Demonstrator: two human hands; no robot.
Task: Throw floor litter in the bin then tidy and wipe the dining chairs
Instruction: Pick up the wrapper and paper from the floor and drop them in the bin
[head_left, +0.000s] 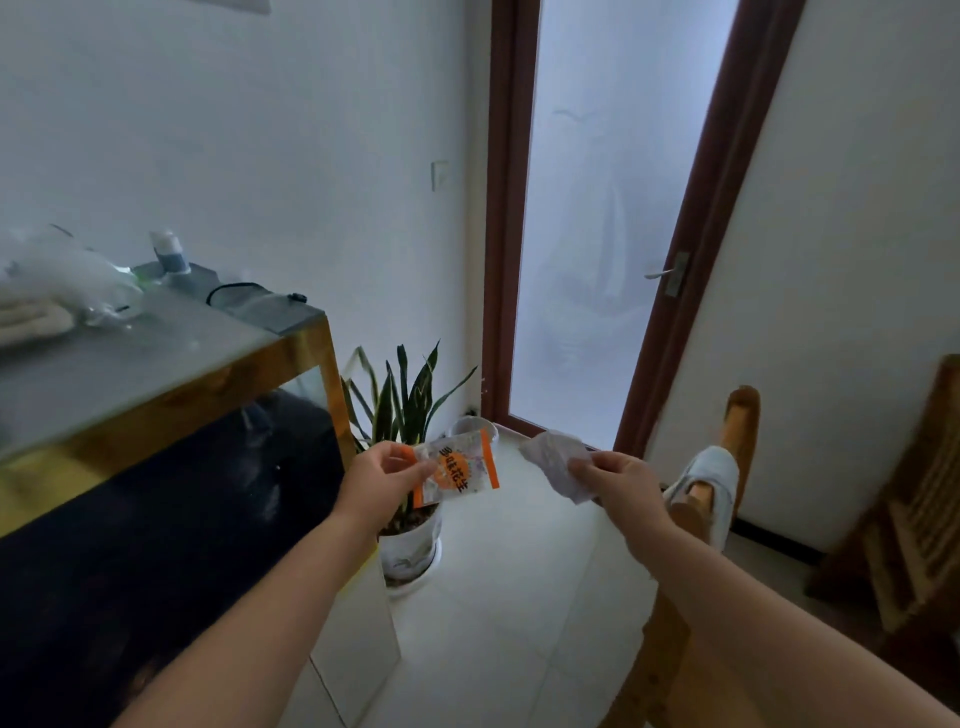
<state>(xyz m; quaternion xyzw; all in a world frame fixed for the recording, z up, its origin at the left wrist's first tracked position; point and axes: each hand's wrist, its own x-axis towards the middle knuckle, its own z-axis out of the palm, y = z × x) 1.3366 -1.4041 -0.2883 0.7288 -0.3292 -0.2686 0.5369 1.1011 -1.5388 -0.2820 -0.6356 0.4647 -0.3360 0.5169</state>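
My left hand (376, 480) pinches an orange and clear snack wrapper (460, 467) by its left edge, held up over the floor. My right hand (618, 480) grips a crumpled white piece of paper (553, 457) at about the same height. A small white bin (475, 428) shows partly behind the wrapper, in the corner beside the door frame. A wooden chair (737, 441) with a light cloth (714, 483) draped over its back stands just right of my right arm.
A potted snake plant (405, 415) in a white pot stands below my left hand. A fish tank (171, 415) with a gold frame fills the left. A frosted glass door (602, 234) is straight ahead. Another wooden chair (914, 504) stands at the right wall.
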